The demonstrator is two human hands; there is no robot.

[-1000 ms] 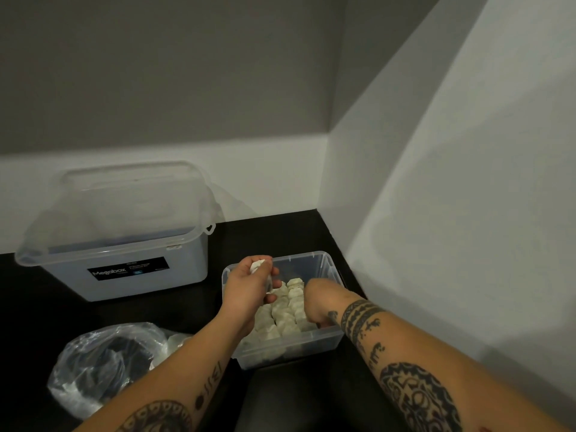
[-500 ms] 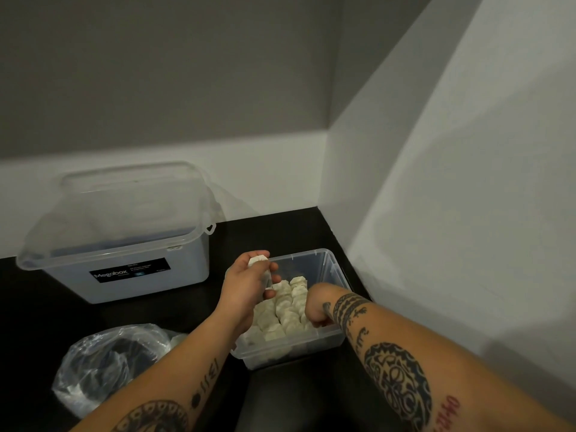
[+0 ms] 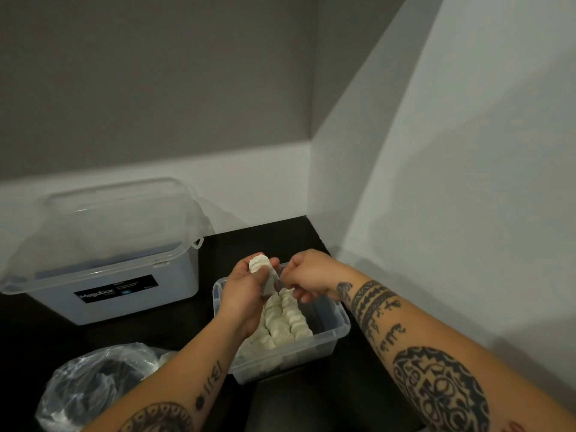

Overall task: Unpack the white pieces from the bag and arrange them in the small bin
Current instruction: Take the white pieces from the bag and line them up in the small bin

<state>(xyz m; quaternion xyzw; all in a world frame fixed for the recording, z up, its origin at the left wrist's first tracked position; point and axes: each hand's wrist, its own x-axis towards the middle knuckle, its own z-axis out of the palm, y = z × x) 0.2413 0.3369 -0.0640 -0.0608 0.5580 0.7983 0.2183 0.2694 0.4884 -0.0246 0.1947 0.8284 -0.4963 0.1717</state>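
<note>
So the handful of white pieces (image 3: 261,267) is up in the air now, just above the far-left corner of the small bin (image 3: 342,326), not in it yet; the left hand (image 3: 246,294) has its fingers and thumb wrapped round the bunch, and that's the same as a moment ago, only lifted a touch; the real change is the right hand (image 3: 307,275), which was down inside the bin on the packed rows (image 3: 286,319) and has come up to meet the left one; its fingers are curled and the thumb and forefinger look to be pinching the lower edge of the bunch (hard to see the exact contact, it's a bit blurry there); my read is the last piece got seated and the next one is being peeled off to go down, so we're mid-cycle with plenty already placed; the bunch's long axis runs tilted, top end poking up and away past the left fingertips, bottom end aimed down at the bin; the rows in the bin run near-to-far along its length, filling the left side, right side bare; off to the near left sits the crumpled bag (image 3: 90,378); behind it the big lidded tub (image 3: 109,254) on the dark table (image 3: 249,241).
</note>
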